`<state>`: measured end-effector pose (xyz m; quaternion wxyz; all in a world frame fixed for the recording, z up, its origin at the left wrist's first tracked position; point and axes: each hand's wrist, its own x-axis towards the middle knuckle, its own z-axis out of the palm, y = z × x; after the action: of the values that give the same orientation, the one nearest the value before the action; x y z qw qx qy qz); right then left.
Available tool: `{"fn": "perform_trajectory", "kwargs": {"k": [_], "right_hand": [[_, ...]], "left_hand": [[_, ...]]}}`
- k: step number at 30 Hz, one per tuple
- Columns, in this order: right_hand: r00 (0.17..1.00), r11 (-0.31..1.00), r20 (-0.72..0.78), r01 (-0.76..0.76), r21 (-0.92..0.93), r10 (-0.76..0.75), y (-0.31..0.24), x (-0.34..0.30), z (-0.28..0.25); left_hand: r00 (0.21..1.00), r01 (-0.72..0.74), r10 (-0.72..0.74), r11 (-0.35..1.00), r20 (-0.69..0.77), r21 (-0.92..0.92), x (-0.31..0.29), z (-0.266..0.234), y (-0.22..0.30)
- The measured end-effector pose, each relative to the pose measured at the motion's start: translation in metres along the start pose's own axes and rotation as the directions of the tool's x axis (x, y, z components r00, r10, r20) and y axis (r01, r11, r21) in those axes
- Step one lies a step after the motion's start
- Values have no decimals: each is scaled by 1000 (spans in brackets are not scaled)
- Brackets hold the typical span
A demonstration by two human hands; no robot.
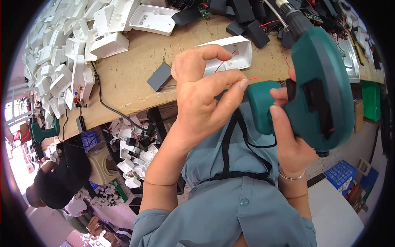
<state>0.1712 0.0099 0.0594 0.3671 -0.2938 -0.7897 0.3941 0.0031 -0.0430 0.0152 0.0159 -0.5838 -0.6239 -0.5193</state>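
Note:
My left hand (199,90) is raised over the table's front edge, thumb and forefinger pinched on a thin red wire (254,78) whose end sticks out to the right. Behind those fingers lies an open white plastic housing (245,51), where a stretch of red wire also shows. My right hand (292,142) is wrapped round the handle of a green cordless power screwdriver (325,49), held up with its dark chuck (298,24) toward the far side. The tool hides part of that hand. A dark grey block (159,77) rests on the table left of my left hand.
White housings (61,53) are heaped at the left, black blocks (242,12) at the back. A black cable (103,96) crosses the table (127,82). Below stands a bin of parts (133,152). Another green power tool (45,131) lies far left, near a person (61,181).

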Motion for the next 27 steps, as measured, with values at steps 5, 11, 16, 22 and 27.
{"fn": "perform_trajectory", "kwargs": {"k": [5, 11, 16, 22, 27], "right_hand": [[991, 998, -132, -33, -61, 25, -2, 4, 13], [979, 961, -138, 113, -251, -151, 9, 5, 19], [935, 849, -116, 246, -468, -335, 2, 13, 23], [993, 960, -78, 69, -273, -93, 1, 5, 18], [994, 993, -24, 104, -62, -106, -8, 12, 12]], "left_hand": [[999, -43, 43, 998, 6, -44, -4, -1, -3], [998, -69, 69, 993, -4, -96, -2, -2, -2], [996, -88, 87, 988, -13, -126, -3, -2, -2], [998, -47, 51, 989, 22, -139, -8, -5, -7], [1000, -26, 27, 992, 8, -121, -4, -6, -5]]}}
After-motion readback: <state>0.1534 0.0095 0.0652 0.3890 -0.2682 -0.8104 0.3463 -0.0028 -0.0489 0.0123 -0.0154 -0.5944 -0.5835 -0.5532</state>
